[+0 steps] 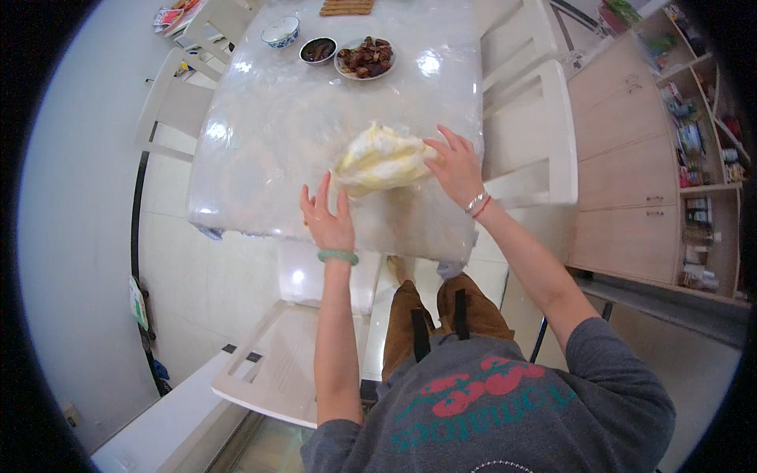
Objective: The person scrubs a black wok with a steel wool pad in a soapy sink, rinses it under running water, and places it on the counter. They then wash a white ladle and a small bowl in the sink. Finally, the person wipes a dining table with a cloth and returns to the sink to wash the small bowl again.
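Head | yellow-white cloth between left hand, right hand; apparently touching

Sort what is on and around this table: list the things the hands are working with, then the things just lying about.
In hand:
- yellow-white cloth bundle
- left hand beside it
- right hand touching it
- table

Lying about:
- blue-patterned bowl
- dark bowl
- plate of brown food
- white chairs

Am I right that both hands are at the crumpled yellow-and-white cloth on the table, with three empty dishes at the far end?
Not quite: the dishes are not all empty. The head view shows both hands, left hand and right hand, at the cloth on the table, but the plate and small dark bowl hold dark food.
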Motion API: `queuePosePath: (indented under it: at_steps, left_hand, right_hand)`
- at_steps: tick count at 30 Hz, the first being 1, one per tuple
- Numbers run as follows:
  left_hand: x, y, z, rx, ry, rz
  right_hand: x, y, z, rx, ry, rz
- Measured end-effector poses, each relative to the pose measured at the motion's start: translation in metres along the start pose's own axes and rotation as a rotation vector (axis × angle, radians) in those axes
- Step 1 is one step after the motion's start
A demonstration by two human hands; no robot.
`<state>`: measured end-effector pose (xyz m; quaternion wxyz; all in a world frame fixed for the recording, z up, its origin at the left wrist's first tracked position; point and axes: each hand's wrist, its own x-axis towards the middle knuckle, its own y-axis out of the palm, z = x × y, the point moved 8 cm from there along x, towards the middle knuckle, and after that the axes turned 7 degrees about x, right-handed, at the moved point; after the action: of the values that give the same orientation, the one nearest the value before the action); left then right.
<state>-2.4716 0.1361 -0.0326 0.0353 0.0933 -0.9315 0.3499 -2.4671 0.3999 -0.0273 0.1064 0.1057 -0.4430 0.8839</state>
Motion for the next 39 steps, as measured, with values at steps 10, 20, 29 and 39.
queuePosePath:
  at_steps: [10,20,29,39]
  left_hand:
    - [0.032,0.144,0.022,0.558,0.395,0.403]
    - [0.12,0.169,0.042,0.698,0.171,0.381]
    - [0.268,0.153,0.094,0.812,0.167,0.224]
    - [0.398,0.111,0.162,0.834,0.172,0.034]
  right_hand:
    - [0.029,0.134,-0.007,-0.062,-0.44,0.529]
    - [0.118,0.195,-0.004,-0.053,-0.543,0.586]
    - [0.25,0.278,0.035,0.032,-0.608,0.458]
    - [0.348,0.374,0.094,-0.078,-0.694,0.257]
